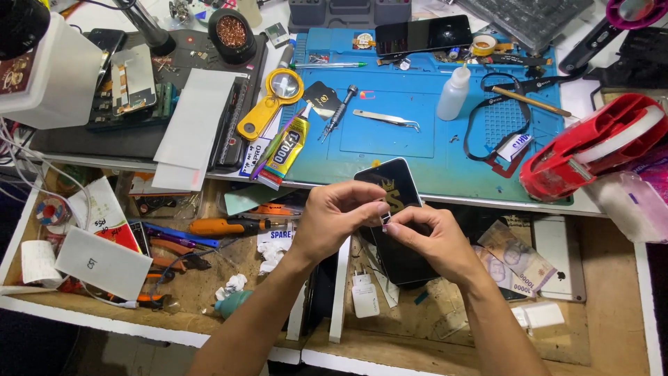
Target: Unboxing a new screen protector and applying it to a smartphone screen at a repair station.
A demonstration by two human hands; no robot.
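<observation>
My left hand (332,216) and my right hand (433,240) meet above an open drawer, pinching a tiny silvery part (385,218) between their fingertips. Just behind and under the fingers lies a black phone (390,186) with a gold emblem on its back, resting over the front edge of the blue work mat (431,139). Tweezers (387,119) and a small screwdriver (338,113) lie on the mat farther back.
A red tape dispenser (591,146) sits at the right. A glue tube (287,150), yellow magnifier (271,104) and white squeeze bottle (454,92) stand on the bench. The drawers below hold banknotes (511,257), a white charger (364,296), pliers and paper scraps.
</observation>
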